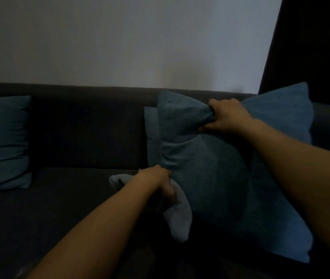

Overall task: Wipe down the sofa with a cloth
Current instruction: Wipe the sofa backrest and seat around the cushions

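right hand (227,115) was bunching the top edge of a blue cushion (206,164) on the dark sofa (79,125), left hand (158,186) clutched the grey cloth (178,220) against the cushion's lower edge, over the seat.

Sofa (79,127): dark grey, upholstered, against wall. Cloth (177,216): pale grey-blue, crumpled, over seat at 6 o'clock, beside the blue cushion (210,168).

Dark grey matt woven upholstery on the sofa (83,125). Soft, nubby blue fabric on the cushion (210,168) upon it. Limp pale grey cloth (177,220) beside that cushion. Smooth matt painted wall (119,41) above.
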Tool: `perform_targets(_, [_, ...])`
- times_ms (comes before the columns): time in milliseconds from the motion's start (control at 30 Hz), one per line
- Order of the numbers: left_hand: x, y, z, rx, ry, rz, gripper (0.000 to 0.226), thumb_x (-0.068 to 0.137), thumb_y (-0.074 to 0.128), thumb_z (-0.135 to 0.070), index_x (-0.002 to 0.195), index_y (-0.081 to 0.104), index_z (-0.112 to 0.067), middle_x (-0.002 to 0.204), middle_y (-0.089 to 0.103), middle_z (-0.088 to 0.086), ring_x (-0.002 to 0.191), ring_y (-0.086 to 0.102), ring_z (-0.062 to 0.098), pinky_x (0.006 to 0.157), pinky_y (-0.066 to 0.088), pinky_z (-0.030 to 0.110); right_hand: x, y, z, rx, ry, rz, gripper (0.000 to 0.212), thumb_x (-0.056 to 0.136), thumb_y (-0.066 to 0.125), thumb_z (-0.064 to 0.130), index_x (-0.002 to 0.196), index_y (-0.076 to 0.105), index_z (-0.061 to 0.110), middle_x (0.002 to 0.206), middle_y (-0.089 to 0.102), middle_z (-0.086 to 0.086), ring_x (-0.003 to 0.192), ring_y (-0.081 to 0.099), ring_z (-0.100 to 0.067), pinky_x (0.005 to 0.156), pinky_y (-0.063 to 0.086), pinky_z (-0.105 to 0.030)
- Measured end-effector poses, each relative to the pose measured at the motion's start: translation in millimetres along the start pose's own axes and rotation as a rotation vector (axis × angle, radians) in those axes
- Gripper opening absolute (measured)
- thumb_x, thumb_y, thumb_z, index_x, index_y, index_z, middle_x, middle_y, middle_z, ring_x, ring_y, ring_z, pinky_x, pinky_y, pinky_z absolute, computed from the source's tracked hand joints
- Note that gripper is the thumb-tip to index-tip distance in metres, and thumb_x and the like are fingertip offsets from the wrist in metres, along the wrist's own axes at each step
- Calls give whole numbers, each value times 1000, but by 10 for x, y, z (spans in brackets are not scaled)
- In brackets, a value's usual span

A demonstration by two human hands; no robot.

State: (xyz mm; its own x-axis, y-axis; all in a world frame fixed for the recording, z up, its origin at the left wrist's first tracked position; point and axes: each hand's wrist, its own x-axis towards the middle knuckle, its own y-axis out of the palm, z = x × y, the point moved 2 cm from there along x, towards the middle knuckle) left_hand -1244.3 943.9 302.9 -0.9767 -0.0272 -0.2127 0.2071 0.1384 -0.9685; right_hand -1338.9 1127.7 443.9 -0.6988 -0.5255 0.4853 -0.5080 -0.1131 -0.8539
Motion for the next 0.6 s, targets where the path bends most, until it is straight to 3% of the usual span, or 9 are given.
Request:
perform_targets(200, [374, 420, -11, 94, -25, -19, 73, 62, 66, -62, 125, 48, -31, 137, 28, 4, 120, 46, 33, 97, 41, 58, -121, 849, -108, -43, 36, -160, 83, 73, 43, 79, 125, 43, 14, 121, 47, -12, 112, 43, -31, 103, 28, -45])
perform_targets(333, [343, 344, 190, 11, -48, 46, 76, 61, 64, -58, 130, 47, -31, 138, 31, 1, 125, 41, 31, 99, 44, 50, -75, 829, -28, -129, 7, -234, 83, 80, 31, 70, 132, 41, 6, 129, 44, -16, 120, 39, -33, 112, 15, -47])
perform_targets(400, [285, 247, 367, -116, -100, 106, 71, 61, 71, -48, 126, 53, -27, 125, 51, 1, 113, 56, 28, 91, 52, 43, 25, 716, 161, -112, -45, -289, 76, 83, 34, 58, 136, 41, 4, 135, 44, -19, 126, 39, -34, 116, 13, -50])
perform_targets(467, [209, 126, 656, -303, -174, 145, 47, 66, 77, -30, 110, 62, -21, 102, 68, 4, 90, 69, 26, 76, 59, 41, 120, 632, 514, -80, -164, -354, 66, 82, 41, 44, 134, 45, 3, 133, 49, -18, 124, 44, -33, 114, 18, -49])
perform_targets(600, [83, -191, 1529, -428, -315, -15, 38, 60, 79, -28, 94, 68, -16, 86, 71, 9, 74, 70, 25, 58, 57, 33, 319, 704, 1376, 12, -279, -354, 62, 80, 43, 36, 131, 50, 2, 131, 52, -17, 121, 49, -33, 111, 24, -45])
